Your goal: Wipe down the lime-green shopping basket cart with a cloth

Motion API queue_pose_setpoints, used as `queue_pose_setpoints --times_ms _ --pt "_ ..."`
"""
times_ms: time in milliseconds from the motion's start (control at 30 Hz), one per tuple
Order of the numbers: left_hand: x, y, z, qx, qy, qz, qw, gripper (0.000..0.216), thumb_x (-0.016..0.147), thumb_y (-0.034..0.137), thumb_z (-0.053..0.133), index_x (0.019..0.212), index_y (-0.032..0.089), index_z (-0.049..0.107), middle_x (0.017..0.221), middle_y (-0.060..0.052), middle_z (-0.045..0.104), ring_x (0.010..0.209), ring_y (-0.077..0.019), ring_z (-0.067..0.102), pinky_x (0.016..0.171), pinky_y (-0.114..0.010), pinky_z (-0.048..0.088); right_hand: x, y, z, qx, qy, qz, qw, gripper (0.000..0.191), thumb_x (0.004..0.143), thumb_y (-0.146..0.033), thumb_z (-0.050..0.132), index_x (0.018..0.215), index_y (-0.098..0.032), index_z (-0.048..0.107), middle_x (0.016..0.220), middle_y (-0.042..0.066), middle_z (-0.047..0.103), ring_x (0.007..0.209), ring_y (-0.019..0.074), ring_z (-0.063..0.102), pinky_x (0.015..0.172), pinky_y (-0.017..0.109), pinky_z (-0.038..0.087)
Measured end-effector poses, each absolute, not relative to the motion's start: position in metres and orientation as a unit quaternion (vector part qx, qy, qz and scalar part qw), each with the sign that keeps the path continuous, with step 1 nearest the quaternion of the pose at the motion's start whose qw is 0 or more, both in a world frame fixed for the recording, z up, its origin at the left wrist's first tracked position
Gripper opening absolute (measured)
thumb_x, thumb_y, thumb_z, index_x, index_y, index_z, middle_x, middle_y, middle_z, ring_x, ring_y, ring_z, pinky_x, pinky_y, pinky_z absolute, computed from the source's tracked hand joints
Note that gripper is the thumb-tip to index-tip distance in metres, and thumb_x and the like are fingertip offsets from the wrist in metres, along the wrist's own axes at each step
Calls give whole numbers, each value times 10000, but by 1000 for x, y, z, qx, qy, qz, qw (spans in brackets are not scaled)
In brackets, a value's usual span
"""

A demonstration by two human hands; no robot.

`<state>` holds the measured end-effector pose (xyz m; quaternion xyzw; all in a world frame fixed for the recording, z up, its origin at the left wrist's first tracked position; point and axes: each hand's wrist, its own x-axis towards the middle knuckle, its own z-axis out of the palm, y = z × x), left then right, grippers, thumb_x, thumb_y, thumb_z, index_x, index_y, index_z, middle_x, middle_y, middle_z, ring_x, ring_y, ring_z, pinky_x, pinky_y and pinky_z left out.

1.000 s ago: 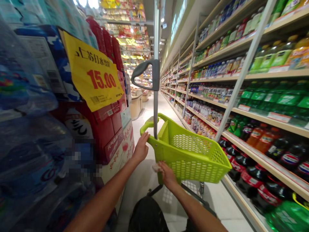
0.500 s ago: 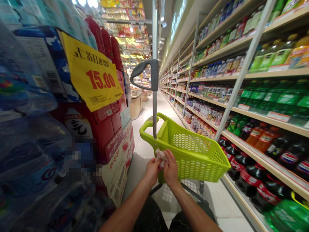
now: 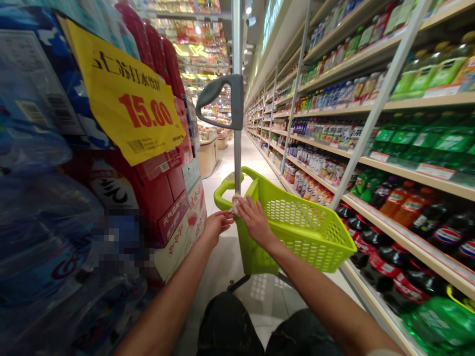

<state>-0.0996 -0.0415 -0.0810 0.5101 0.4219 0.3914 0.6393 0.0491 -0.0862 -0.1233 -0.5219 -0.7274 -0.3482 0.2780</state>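
A yellow-green shopping cart basket point(image 3: 302, 242) with perforated sides stands in front of my knees. My right hand point(image 3: 255, 220) presses a crumpled whitish tissue point(image 3: 236, 203) against the basket's near rim, by the foot of the metal pole point(image 3: 237, 158). Its fingers lie over the tissue, covering part of it. Just to the left, my left hand point(image 3: 217, 227) has its fingers loosely bent and apart, with the fingertips at the tissue's lower edge. Whether they touch it I cannot tell. A grey loop handle point(image 3: 218, 104) is fixed to the pole above both hands.
Shelves of drink bottles point(image 3: 426, 143) line the right side. Stacked cartons point(image 3: 166, 198) and wrapped water bottles point(image 3: 48, 237) crowd the left, beneath a yellow price sign point(image 3: 137, 104). A tiled aisle point(image 3: 230, 165) runs ahead between them.
Both hands have moved up and slightly left, bringing the tissue onto the rim by the pole. My left hand has drawn apart from the right. The view has shifted slightly.
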Motion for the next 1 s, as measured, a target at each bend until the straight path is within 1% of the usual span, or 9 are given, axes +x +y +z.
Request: queue_pose_setpoints --times_ms 133,233,300,433,567,633,700,867,1000 --pt "-93 -32 -92 556 461 430 542 263 630 60 463 861 129 568 844 -58 653 648 -115 616 642 -256 472 49 -93 -173 -505 -771 -329 205 412 851 -66 374 1247 -115 474 1310 107 481 1294 245 312 1030 438 343" --pt "-92 -33 -108 598 457 445 485 269 626 56 455 844 146 585 875 -49 644 725 -138 616 732 -299 475 50 -115 -219 -494 -797 -298 179 343 852 -96 407 1161 -126 553 1180 95 588 1212 213 435 989 369 412" --pt "-90 -34 -113 673 432 461 386 313 642 52 421 879 163 593 908 -43 641 792 -148 611 786 -318 472 53 -124 -220 -504 -784 -297 209 329 867 -110 394 1140 -166 568 1166 70 599 1225 193 422 989 363 416" --pt "-76 -36 -111 830 324 437 121 432 657 31 371 1014 152 583 1062 -84 621 1015 -182 558 913 -368 432 72 -123 -184 -560 -700 -320 306 393 883 -104 351 1233 -216 489 1312 50 483 1328 206 245 1042 459 339" --pt "-55 -43 -113 920 235 312 -36 525 683 30 373 1177 132 518 1294 -111 498 1238 -227 400 1045 -477 276 95 -143 -215 -560 -713 -312 283 362 857 -66 375 1157 -159 556 1209 95 570 1284 219 338 981 446 418" --pt "-48 -47 -118 933 231 264 -78 555 706 34 360 1244 126 463 1351 -108 435 1291 -241 326 1061 -522 213 102 -158 -240 -552 -733 -300 260 359 845 -43 373 1117 -151 581 1140 93 614 1253 205 387 939 405 462" --pt "-43 -48 -125 934 243 243 -102 560 727 46 349 1276 123 430 1376 -102 397 1313 -240 284 1067 -531 189 107 -166 -244 -560 -727 -295 267 374 840 -33 368 1126 -154 575 1151 89 610 1272 198 359 940 393 463" --pt "-35 -53 -135 926 260 240 -129 541 757 74 332 1290 111 413 1393 -98 364 1326 -236 255 1079 -536 142 122 -154 -204 -596 -658 -318 333 413 863 -52 341 1218 -176 513 1309 91 484 1345 208 187 1037 473 343" --pt "-32 -61 -139 926 259 241 -133 554 755 82 341 1306 100 390 1411 -103 326 1333 -242 235 1088 -523 117 133 -172 -237 -593 -692 -303 278 378 857 -49 355 1157 -151 562 1213 109 567 1302 209 305 1002 460 392"
